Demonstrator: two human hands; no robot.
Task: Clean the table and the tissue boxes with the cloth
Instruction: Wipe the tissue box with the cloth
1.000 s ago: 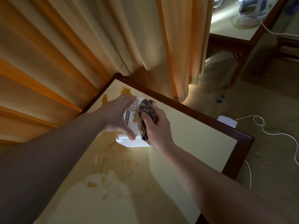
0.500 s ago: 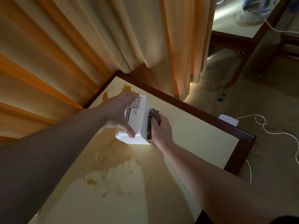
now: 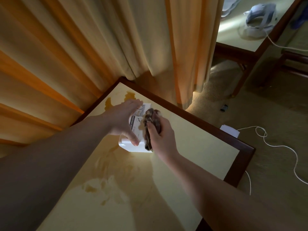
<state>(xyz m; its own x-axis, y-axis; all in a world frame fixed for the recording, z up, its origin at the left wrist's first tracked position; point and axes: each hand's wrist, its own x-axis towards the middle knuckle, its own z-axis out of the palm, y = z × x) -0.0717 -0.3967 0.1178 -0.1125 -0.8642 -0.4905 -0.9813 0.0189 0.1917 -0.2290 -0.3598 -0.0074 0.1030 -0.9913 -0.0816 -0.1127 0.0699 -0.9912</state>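
Note:
A white tissue box (image 3: 135,145) with a printed label stands near the far corner of the pale yellow table (image 3: 191,142), which has a dark wooden rim. My left hand (image 3: 122,120) lies over the box's left side, fingers straight along the top and thumb pressed on the near face. My right hand (image 3: 160,135) grips a crumpled dark brown cloth (image 3: 150,124) and holds it against the box's right side and top. Brownish wet smears (image 3: 113,185) spread over the table in front of the box.
Orange and cream curtains (image 3: 83,47) hang behind the table. On the carpet to the right lie a white cord (image 3: 273,145) and a white adapter (image 3: 230,130). A second table (image 3: 240,39) at the upper right carries an iron (image 3: 260,15).
My right hand with the cloth slid down the box's right side, then came back up to the top edge. My left hand stayed on the box.

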